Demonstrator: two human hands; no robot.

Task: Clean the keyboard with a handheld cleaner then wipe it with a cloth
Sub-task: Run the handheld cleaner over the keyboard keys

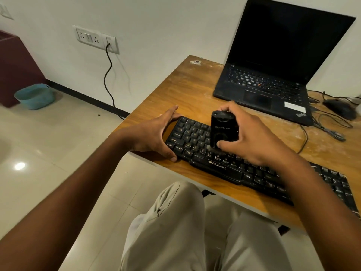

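At nine o'clock of the view I see a pale blue plastic tub [34, 96] on glossy floor tiles. My left hand [154, 133] curls round the left end of the flat black keyboard [224, 165], thumb on the near edge, fingers on the far one. At its three o'clock, my right hand [252, 137] grips the stubby black handheld cleaner [222, 130], nozzle down on the keys. At one o'clock, an open matte laptop [273, 75] sits on the scuffed wooden table [185, 89].

Dim warm indoor light, glare spot on floor tiles [20, 166] — wide-angle bending at edges
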